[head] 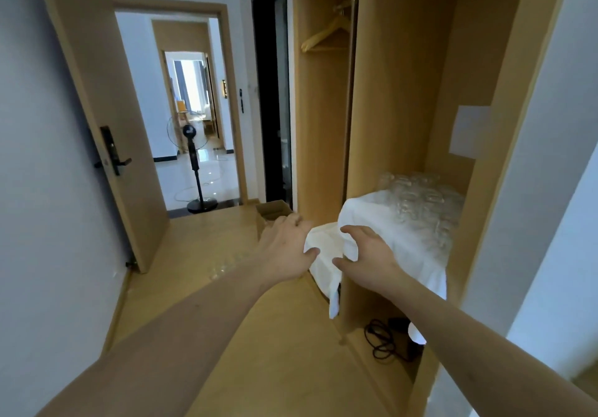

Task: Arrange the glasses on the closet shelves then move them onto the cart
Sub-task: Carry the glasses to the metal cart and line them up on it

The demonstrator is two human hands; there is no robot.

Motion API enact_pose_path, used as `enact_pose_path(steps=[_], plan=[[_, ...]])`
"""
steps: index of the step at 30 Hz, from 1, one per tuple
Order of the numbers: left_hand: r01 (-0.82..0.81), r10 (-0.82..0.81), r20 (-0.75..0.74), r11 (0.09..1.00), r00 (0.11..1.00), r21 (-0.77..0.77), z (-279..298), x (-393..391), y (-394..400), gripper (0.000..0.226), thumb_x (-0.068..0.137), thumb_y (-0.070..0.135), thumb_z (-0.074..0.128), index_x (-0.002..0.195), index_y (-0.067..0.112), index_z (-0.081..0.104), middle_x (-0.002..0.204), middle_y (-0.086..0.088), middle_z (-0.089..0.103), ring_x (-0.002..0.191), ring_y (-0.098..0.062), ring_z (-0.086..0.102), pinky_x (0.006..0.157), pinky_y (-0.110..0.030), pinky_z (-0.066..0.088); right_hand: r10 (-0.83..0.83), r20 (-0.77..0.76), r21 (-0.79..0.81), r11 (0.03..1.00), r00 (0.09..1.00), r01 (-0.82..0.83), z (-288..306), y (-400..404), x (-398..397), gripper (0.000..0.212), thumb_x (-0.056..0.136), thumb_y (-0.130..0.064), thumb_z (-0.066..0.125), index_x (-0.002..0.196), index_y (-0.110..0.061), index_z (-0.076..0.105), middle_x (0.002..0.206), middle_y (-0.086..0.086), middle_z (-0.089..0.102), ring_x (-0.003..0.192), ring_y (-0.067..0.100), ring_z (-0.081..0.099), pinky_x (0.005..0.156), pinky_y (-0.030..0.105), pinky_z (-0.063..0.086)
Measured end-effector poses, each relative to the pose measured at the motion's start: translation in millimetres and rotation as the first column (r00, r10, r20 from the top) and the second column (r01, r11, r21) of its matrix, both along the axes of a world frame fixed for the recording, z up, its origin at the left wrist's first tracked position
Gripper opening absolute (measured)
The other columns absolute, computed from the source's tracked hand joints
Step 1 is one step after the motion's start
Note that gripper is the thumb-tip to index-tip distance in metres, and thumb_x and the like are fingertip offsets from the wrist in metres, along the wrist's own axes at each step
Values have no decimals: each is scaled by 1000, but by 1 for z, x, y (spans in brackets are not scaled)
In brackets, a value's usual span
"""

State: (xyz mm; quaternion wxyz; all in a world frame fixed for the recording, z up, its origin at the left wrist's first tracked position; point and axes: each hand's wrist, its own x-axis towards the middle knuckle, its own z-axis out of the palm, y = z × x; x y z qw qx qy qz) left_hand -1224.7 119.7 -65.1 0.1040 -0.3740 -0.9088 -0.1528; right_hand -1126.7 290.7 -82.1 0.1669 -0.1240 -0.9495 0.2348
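Closet [398, 92] first: a tall wooden one with open bays, a hanger [326, 36] on the rail in the left bay and the shelf [453, 274] in the right bay covered by a white cloth [375, 219] that spills over the front edge and hangs down. Glasses [420, 203] stand crowded together on that cloth toward the back and right of the shelf, clear and hard to count from where I stand. No cart shows anywhere. They look light singly but brittle and slick, and packed so tight they would knock one another; I would take each by its side wall, one at a time from the near edge, and leave the cloth alone, since a tug on it would shift the whole lot. Left hand [284, 245] is at the hanging fold, its thumb on the cloth, fingers loosely spread and gripping nothing I can make out. Right hand [369, 254] lies over the draped corner, fingers curved but apart, touching, not pinching. Below lies a black cable [378, 339].
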Motion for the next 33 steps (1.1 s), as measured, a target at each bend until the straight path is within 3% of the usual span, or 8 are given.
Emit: enact_pose_path(steps=[7,16,23,33], plan=[[85,-85,-43,996,995,-5,14,-77,-2,62,97,47,59,151,25,40,155,-4,40,140,-27,40,110,-45,43,-118,-19,44,992,993,119,17,-20,-69,67,90,-40,70,149,-24,43,152,-2,44,138,20,43,110,32,37],[181,-181,21,983,983,11,5,-158,-5,60,97,50,58,150,29,40,155,-1,41,141,-25,39,112,-44,42,-229,49,61,972,972,225,4,-25,-121,67,91,-43,68,150,-26,41,154,-3,42,139,19,40,112,31,35],[241,-240,65,970,969,-15,-9,-201,28,60,97,51,57,150,29,40,153,-2,43,138,-26,42,111,-49,43,-282,78,89,957,956,275,-4,3,-159,70,88,-45,71,149,-28,41,154,-4,41,138,20,41,112,32,35],[287,-291,-23,952,956,-111,9,-276,118,57,98,49,56,148,26,41,155,-3,39,139,-27,40,111,-48,42,-298,-3,19,954,954,298,-5,89,-238,68,89,-44,70,149,-27,42,154,-4,43,137,19,43,109,32,38]])
